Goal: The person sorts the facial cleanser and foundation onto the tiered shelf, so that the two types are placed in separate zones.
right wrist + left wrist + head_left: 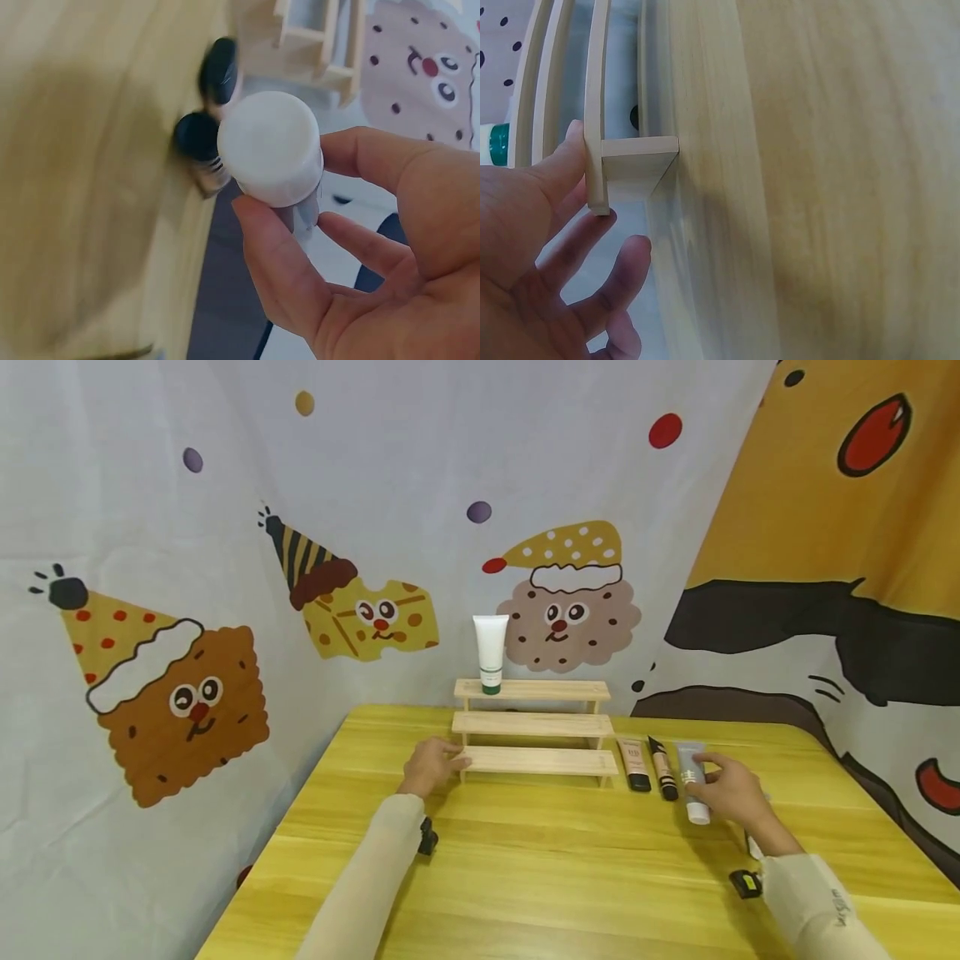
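A three-step wooden display stand (536, 760) stands toward the back of the table. My left hand (429, 766) pinches the left end of its lowest step; in the left wrist view the thumb lies over the board (595, 105) and a fingertip sits under its end. On the top step a white tube (491, 643) stands on its green cap. My right hand (735, 789) grips a grey tube (690, 764) between thumb and fingers, right of the stand. That tube's white cap (271, 146) faces the right wrist camera and hides most of its body.
Between stand and grey tube, a pinkish tube with a black cap (634, 764) and a slim black-and-beige tube (663, 768) lie on the wood-grain table (540, 877). A small white item (753, 845) is partly hidden behind my right wrist. A cartoon-printed curtain (420, 460) hangs behind.
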`<state>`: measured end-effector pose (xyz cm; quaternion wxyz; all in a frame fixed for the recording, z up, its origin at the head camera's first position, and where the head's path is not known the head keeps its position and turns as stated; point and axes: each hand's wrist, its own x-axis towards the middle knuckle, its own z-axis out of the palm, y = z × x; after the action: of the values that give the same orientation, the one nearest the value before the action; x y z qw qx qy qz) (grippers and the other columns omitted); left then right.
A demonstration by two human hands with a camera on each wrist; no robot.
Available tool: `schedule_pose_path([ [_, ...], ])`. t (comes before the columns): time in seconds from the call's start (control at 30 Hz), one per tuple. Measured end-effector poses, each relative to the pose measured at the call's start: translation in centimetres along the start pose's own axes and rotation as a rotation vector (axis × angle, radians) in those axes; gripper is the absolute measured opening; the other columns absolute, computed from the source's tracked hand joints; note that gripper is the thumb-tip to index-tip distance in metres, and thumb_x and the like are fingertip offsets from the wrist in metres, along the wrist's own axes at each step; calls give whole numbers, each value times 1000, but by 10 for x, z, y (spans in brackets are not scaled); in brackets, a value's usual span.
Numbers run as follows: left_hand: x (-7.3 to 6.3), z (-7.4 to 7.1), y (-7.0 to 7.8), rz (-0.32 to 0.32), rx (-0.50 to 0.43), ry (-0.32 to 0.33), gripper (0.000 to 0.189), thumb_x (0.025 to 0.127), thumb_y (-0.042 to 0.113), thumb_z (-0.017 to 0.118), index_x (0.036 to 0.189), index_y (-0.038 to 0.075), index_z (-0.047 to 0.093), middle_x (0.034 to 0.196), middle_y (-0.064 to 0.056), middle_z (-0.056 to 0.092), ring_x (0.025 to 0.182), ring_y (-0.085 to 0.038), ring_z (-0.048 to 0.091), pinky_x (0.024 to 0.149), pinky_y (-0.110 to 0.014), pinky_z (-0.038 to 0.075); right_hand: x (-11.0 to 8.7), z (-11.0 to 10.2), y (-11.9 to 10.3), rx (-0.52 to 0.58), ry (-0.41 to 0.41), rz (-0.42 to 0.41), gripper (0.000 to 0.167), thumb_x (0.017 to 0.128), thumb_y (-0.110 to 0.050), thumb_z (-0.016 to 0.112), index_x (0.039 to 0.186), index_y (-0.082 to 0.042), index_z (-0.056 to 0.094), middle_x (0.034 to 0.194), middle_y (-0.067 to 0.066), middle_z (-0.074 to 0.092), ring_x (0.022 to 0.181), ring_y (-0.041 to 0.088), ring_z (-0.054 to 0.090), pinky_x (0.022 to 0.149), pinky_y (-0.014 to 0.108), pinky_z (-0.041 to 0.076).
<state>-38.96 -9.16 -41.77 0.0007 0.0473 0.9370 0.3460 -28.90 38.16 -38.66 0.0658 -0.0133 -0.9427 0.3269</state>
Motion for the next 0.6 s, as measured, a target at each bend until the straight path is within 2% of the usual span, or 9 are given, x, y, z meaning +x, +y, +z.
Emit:
schedule_pose_path([
  [0.4,2,-1,0,4,-3,-1,38,89,43,73,122,24,73,132,-1,64,126,-31,55,96,-59,46,17,14,-32,61,3,-13,69,87,-14,73,143,10,40,109,40,60,77,30,69,55,35,57],
  [0.6,3,1,-2,15,-4,4,37,89,43,73,121,25,74,131,0,65,125,-30,57,92,-57,48,22,19,-43,79,8,-34,70,87,-13,72,145,9,38,112,42,58,78,32,68,55,36,58],
])
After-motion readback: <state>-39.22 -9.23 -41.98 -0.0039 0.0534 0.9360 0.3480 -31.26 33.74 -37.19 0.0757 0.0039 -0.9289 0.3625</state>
